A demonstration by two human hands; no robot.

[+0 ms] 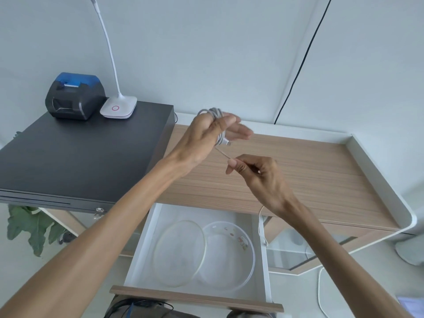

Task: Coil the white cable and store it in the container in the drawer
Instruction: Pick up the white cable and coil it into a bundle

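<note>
The white cable (216, 115) is wound in several loops around the fingers of my left hand (206, 134), held above the wooden desk; one plug end sticks out below the loops. My right hand (254, 171) pinches the cable's free strand just below and right of the left hand. The loose tail hangs down under my right wrist over the open drawer (140, 255). Inside the drawer lies a round clear container (243, 253) with its clear lid (179, 251) leaning beside it on the left.
A black cash box (75, 152) stands on the left with a small black-and-blue printer (73, 97) and a white lamp base (119, 107) on top. The wooden desk top (309, 171) has a raised white rim. A black wire runs down the wall.
</note>
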